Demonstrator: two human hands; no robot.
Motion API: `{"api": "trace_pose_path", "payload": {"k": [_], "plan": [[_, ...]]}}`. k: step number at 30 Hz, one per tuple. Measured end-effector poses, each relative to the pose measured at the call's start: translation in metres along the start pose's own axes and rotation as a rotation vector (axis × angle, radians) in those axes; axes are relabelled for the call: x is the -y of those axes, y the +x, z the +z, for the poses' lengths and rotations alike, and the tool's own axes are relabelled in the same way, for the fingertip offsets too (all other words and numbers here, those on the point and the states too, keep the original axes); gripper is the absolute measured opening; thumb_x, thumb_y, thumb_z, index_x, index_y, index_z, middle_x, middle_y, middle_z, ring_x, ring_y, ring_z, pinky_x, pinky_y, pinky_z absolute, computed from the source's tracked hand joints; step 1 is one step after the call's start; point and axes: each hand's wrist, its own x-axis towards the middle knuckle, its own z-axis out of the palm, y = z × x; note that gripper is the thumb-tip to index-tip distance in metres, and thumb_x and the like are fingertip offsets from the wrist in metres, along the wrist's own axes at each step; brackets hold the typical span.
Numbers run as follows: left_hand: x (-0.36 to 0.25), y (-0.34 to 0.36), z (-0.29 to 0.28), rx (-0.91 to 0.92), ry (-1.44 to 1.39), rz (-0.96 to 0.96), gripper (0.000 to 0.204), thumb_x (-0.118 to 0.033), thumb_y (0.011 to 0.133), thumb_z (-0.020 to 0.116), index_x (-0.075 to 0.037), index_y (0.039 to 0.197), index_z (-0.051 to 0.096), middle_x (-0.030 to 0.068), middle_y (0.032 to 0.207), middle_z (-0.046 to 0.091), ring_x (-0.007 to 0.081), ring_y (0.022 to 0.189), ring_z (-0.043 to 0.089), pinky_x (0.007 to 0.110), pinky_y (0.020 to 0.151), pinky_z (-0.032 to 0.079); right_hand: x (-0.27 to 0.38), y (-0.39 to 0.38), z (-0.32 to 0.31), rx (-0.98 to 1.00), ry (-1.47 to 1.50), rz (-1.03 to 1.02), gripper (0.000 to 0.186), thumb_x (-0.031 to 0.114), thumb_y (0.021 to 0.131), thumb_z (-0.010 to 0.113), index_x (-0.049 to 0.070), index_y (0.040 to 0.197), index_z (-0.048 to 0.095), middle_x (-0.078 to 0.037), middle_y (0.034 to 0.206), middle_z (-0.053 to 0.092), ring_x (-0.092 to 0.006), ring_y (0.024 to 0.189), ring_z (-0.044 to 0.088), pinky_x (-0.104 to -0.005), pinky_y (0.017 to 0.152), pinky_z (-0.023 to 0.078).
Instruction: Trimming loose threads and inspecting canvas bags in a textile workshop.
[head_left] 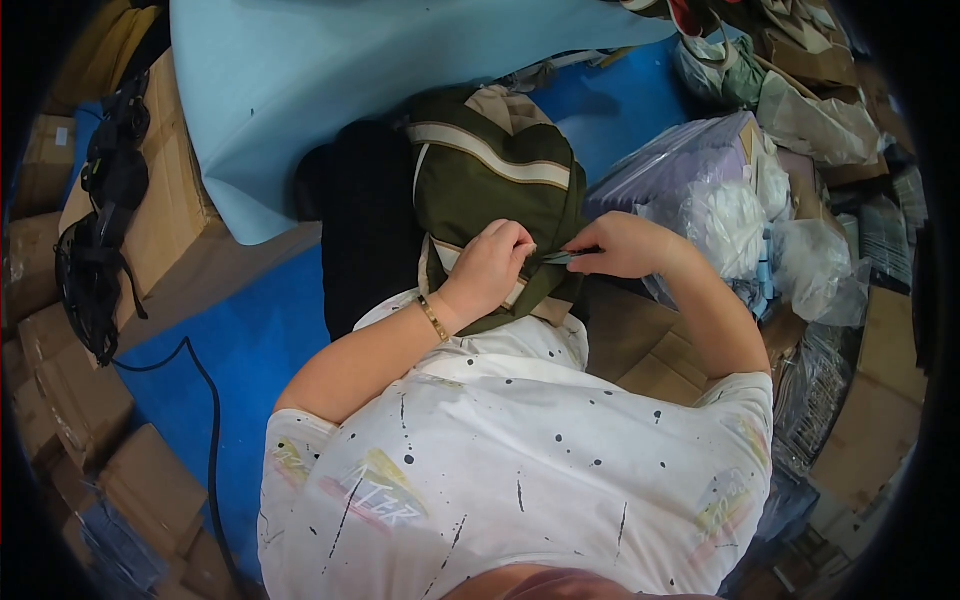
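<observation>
Across my lap lies an olive-green sewn fabric article (490, 195) with cream bands and some beige cloth at its far end. It is bunched up, so whether it is a bag or a garment is unclear. My left hand (487, 268), with a gold bracelet at the wrist, pinches the fabric near its right edge. In my right hand (625, 246) is a pair of small thread snips (556, 259), dark at the grip, with metal blades pointing left. The blade tips are close beside my left fingertips, against the green cloth.
A pale blue sheet (330, 90) hangs over the far side. Cartons (165, 485) and a cardboard box with black straps (112, 190) stand left, near a black cable (216, 430). Plastic-wrapped bundles (715, 220) and flattened cardboard (870, 400) crowd the right. Blue flooring (240, 340) shows between.
</observation>
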Motion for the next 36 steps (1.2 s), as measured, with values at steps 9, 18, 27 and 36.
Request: {"api": "trace_pose_path", "payload": {"k": [9, 18, 27, 36], "plan": [[0.002, -0.004, 0.001, -0.048, -0.114, -0.079, 0.008, -0.006, 0.09, 0.052, 0.001, 0.089, 0.051, 0.0113, 0.085, 0.053, 0.0199, 0.071, 0.058, 0.029, 0.064, 0.048, -0.006, -0.005, 0.002, -0.033, 0.042, 0.042, 0.03, 0.025, 0.083, 0.063, 0.002, 0.103, 0.066, -0.018, 0.086, 0.066, -0.0281, 0.076, 0.064, -0.0351, 0.067, 0.048], [-0.001, -0.005, -0.006, -0.351, -0.462, -0.175, 0.011, -0.01, 0.095, 0.048, 0.0, 0.095, 0.045, 0.0084, 0.083, 0.054, 0.013, 0.072, 0.059, 0.023, 0.064, 0.05, -0.008, 0.007, 0.063, -0.638, 0.341, 0.34, 0.05, 0.043, 0.076, 0.073, 0.0, 0.088, 0.05, -0.01, 0.072, 0.055, -0.019, 0.067, 0.054, -0.0323, 0.063, 0.045], [-0.02, -0.002, -0.026, -0.279, -0.065, 0.068, 0.014, -0.004, 0.086, 0.06, -0.001, 0.094, 0.049, 0.0075, 0.091, 0.05, 0.0132, 0.074, 0.052, 0.023, 0.068, 0.045, 0.016, 0.046, 0.089, -1.01, 1.488, -0.298, 0.024, 0.004, 0.084, 0.063, 0.012, 0.088, 0.041, 0.0, 0.077, 0.05, -0.0116, 0.068, 0.057, -0.022, 0.052, 0.041], [-0.003, 0.012, -0.127, -0.576, 0.325, 0.004, 0.016, -0.015, 0.088, 0.059, -0.002, 0.097, 0.058, 0.012, 0.088, 0.058, 0.0243, 0.076, 0.058, 0.032, 0.07, 0.048, 0.02, 0.035, 0.031, -0.804, 1.799, -0.761, 0.015, 0.007, 0.089, 0.053, 0.014, 0.091, 0.04, -0.003, 0.087, 0.053, -0.0122, 0.08, 0.055, -0.0257, 0.068, 0.044]]}}
